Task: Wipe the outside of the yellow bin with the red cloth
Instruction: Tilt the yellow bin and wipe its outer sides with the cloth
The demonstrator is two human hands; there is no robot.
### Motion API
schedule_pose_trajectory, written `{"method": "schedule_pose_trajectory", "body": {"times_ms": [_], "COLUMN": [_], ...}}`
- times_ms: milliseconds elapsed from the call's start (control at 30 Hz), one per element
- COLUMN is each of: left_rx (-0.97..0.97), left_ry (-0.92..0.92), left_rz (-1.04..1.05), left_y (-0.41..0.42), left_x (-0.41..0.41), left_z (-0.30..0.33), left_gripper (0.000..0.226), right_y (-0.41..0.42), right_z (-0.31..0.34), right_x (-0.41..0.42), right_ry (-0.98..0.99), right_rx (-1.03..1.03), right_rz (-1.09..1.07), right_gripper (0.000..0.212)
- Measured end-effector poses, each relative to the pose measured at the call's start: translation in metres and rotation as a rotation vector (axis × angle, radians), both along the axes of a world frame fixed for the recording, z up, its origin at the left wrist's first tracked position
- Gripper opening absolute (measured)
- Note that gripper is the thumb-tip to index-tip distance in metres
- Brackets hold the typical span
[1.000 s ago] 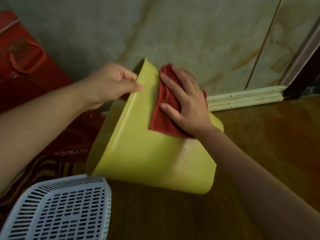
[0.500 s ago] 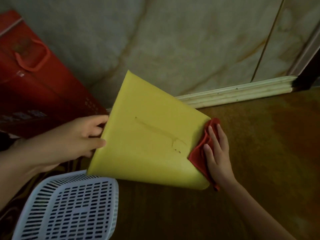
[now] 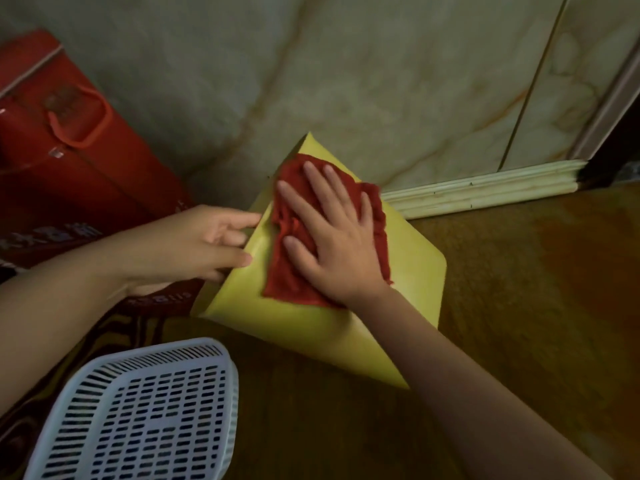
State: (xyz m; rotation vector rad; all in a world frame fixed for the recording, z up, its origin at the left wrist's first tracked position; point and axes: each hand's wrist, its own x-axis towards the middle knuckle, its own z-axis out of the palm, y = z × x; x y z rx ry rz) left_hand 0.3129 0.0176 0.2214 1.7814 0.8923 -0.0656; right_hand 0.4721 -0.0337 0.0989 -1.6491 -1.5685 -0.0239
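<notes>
The yellow bin (image 3: 408, 271) lies tipped over on the brown floor, one flat outer side facing up at me. The red cloth (image 3: 287, 271) is spread on the upper left part of that side. My right hand (image 3: 332, 237) presses flat on the cloth, fingers spread and pointing toward the wall. My left hand (image 3: 194, 244) grips the bin's left edge, thumb on the yellow face and fingers curled behind it. The bin's opening is hidden from me.
A white slotted plastic basket (image 3: 145, 417) sits upside down at the lower left, close to the bin's near corner. A red gift box with a handle (image 3: 59, 161) leans at the left. The marbled wall and pale skirting board (image 3: 485, 192) run behind.
My right hand slid the red cloth from the bin's lower right edge up to its upper left face. The bin turned slightly. My left hand kept its hold on the left edge.
</notes>
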Motion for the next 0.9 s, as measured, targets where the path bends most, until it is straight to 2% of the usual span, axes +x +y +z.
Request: {"method": "schedule_pose_trajectory", "body": {"times_ms": [167,267,333,400,467,500,567,667,800,900], "left_rx": [-0.018,-0.053,0.008,0.288,0.719,0.873,0.974,0.927,0.926,0.829], "left_ry": [0.023,-0.054,-0.069,0.086,0.242,0.248,0.226,0.229,0.143,0.006], "left_rz": [0.07,0.056,-0.009,-0.185,-0.352,-0.391,-0.365,-0.247,-0.243,-0.089], "left_y": [0.009,-0.008,-0.024,-0.043,-0.058,-0.059,-0.054,-0.036,-0.023,-0.01], "left_x": [0.01,0.033,0.04,0.022,-0.007,-0.022,-0.036,-0.02,0.007,0.035], "left_z": [0.001,0.002,-0.001,-0.007,-0.014,-0.019,-0.023,-0.021,-0.004,0.002], "left_gripper": [0.048,0.051,0.039,0.035,0.049,0.051,0.039,0.022,0.022,0.021], "right_y": [-0.054,-0.084,-0.09,-0.092,-0.091,-0.088,-0.08,-0.065,-0.042,-0.025], "right_z": [-0.091,-0.125,-0.133,-0.137,-0.136,-0.132,-0.115,-0.068,0.01,0.034], "right_x": [0.062,0.072,0.075,0.078,0.08,0.079,0.076,0.064,0.034,0.013], "right_ry": [0.327,0.578,0.698,0.749,0.803,0.825,0.805,0.635,0.389,0.106], "right_rx": [-0.248,-0.23,-0.215,-0.219,-0.226,-0.233,-0.237,-0.154,0.013,0.125], "right_rz": [-0.239,-0.353,-0.399,-0.418,-0.438,-0.44,-0.405,-0.238,0.014,-0.041], "right_gripper": [0.055,0.051,0.045,0.043,0.043,0.043,0.042,0.04,0.049,0.058]}}
